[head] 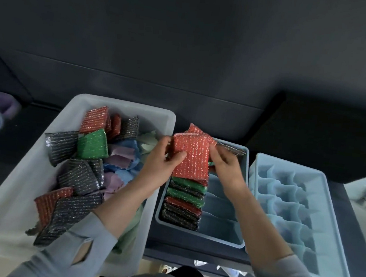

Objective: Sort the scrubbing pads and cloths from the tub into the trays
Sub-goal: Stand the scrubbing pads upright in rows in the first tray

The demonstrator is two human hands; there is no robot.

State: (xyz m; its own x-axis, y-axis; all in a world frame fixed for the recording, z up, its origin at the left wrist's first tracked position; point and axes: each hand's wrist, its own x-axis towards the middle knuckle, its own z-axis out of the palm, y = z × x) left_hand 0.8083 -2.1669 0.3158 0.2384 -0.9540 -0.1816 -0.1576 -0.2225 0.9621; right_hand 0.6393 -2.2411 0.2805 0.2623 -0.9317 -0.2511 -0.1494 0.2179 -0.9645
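Tub [16, 189], left of the grip: well stocked, with many pads and all the cloths [122, 155] visible in it — sorting looks under half done

Tray [221, 238] under the grip: left column filling with upright pads; right slots bare. Far tray [322, 263], right of the grip: nothing seen in its cells

Red pad [190, 157], glittery, ribbed, held over the column top; left hand [160, 158] pinches its left edge, right hand [226, 165] grips its right edge

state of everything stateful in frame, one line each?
Tub: part full, pads and cloths loose.
Red pad: held by both hands over middle tray.
Middle tray: left column holds pads, rest bare.
Right tray: cells look empty.
Left hand: grips pad.
Right hand: pinches pad.
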